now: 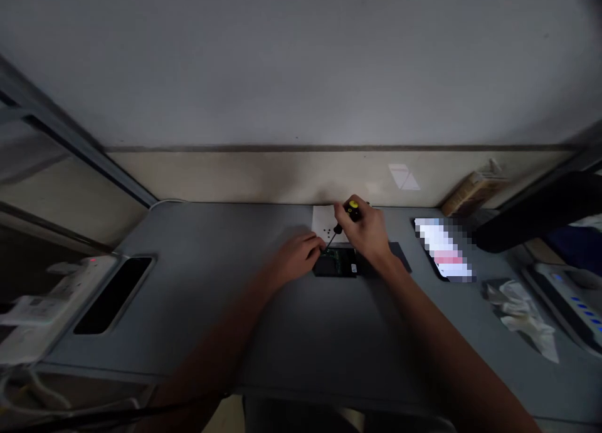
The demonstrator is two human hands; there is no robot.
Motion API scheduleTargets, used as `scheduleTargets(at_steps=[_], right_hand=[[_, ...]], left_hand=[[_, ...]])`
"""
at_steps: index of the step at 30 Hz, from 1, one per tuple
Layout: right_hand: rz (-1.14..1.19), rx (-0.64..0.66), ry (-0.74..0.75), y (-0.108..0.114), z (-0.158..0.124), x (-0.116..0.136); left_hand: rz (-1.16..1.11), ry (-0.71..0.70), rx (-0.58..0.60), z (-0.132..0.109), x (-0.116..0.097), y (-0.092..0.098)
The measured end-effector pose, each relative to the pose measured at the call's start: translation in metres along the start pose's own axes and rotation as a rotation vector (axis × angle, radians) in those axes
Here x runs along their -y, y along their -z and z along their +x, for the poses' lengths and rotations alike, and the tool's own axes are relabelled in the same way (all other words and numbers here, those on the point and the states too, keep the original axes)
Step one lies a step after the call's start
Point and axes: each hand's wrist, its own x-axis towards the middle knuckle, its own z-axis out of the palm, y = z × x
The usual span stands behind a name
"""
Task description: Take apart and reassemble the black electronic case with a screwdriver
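Right hand point(369, 231) gripping a black-and-yellow screwdriver point(352, 209), tip down at a circuit board point(335, 263), left hand point(300, 255) at its edge, grip I can't tell

A smooth grey tabletop point(202, 251) stretches before me, bearing near its back edge a white paper sheet point(320, 218), a black rectangular unit with green circuitry point(335, 267), and a dark flat panel point(401, 256) just beside it. Toward the left end lies a black-screened phone with a pale rim point(114, 295), beside a white plastic power strip point(78, 298); to the right, a lit-screen black phone point(439, 248) and a crumpled white tissue point(522, 314).
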Motion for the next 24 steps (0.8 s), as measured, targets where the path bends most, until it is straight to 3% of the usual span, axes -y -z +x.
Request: scheduleTargets(at_steps=[7, 10, 14, 19, 24], right_hand=[[0.001, -0.069, -0.027, -0.008, -0.002, 0.000], [0.074, -0.030, -0.036, -0.007, -0.004, -0.001], [0.341, 0.067, -0.037, -0.006, -0.007, -0.002], [0.709, 0.148, -0.157, -0.012, -0.008, -0.001], [0.848, 0.109, -0.173, -0.023, -0.010, -0.001]], left_hand=[[-0.009, -0.029, -0.002, 0.000, 0.002, -0.001], [-0.009, -0.027, -0.005, 0.000, 0.001, -0.001], [0.004, -0.027, -0.004, 0.000, 0.002, -0.001], [0.009, -0.032, -0.011, 0.000, 0.004, -0.003], [0.001, -0.034, 0.003, 0.001, 0.003, -0.003]])
